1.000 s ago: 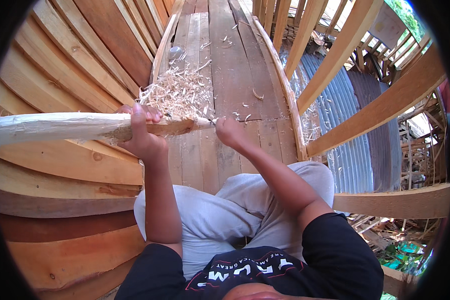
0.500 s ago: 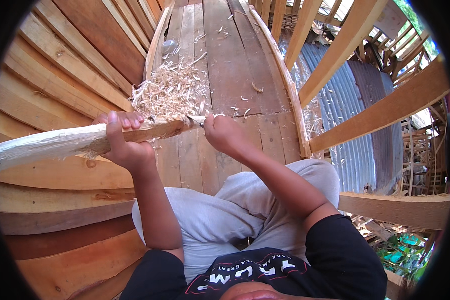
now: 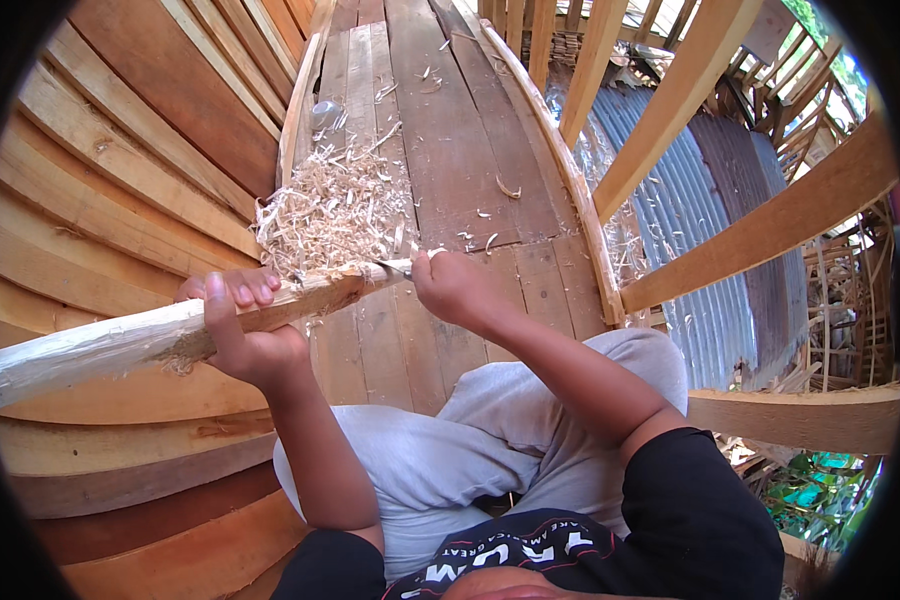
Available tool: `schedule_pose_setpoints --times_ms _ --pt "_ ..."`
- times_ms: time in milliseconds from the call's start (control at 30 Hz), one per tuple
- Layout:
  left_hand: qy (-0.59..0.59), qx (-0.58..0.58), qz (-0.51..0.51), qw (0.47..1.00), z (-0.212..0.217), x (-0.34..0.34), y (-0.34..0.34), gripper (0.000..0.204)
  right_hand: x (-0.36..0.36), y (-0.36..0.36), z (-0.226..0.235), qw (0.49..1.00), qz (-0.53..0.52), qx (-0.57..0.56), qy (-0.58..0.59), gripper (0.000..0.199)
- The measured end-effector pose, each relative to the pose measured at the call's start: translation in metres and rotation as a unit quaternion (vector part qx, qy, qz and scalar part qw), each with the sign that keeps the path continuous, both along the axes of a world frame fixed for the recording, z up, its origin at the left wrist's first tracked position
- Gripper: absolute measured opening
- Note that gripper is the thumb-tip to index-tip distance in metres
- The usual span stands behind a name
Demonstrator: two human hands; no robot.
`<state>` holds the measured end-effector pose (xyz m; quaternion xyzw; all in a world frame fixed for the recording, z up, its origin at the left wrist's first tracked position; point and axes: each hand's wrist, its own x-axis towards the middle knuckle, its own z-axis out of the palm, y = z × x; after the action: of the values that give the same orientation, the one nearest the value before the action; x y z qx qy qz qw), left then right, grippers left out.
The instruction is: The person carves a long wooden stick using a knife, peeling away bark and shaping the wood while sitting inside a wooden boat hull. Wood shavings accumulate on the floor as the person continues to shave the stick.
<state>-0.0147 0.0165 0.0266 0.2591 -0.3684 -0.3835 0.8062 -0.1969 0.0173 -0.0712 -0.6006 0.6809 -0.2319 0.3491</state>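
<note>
One left hand (image 3: 260,350) clasps one wooden pole (image 3: 140,338); one right hand (image 3: 455,290) squeezes one knife (image 3: 395,267). The pole lies slanted; its thin tip points right and away.

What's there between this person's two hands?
The head view shows the wooden pole's narrow end and a knife blade between the left hand and the right hand.

Bright daylight, glare around upper-right foliage (image 3: 813,20), fisheye-bowed wall boards (image 3: 120,228), black corners
</note>
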Motion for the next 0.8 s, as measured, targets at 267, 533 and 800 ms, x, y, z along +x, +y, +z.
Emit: schedule_pose_setpoints --times_ms 267,533,800 --pt "-0.005 0.013 0.012 1.000 0.000 -0.011 -0.002 0.015 -0.018 -0.014 -0.062 0.996 -0.074 0.022 0.039 0.053" --pt "-0.005 0.010 0.006 1.000 0.003 -0.016 -0.002 0.015 -0.026 -0.023 -0.059 0.993 -0.094 0.014 0.064 0.053" --pt "-0.019 0.006 0.020 1.000 0.001 -0.003 -0.009 0.010 -0.012 -0.025 -0.046 0.998 -0.022 0.031 0.053 0.053"
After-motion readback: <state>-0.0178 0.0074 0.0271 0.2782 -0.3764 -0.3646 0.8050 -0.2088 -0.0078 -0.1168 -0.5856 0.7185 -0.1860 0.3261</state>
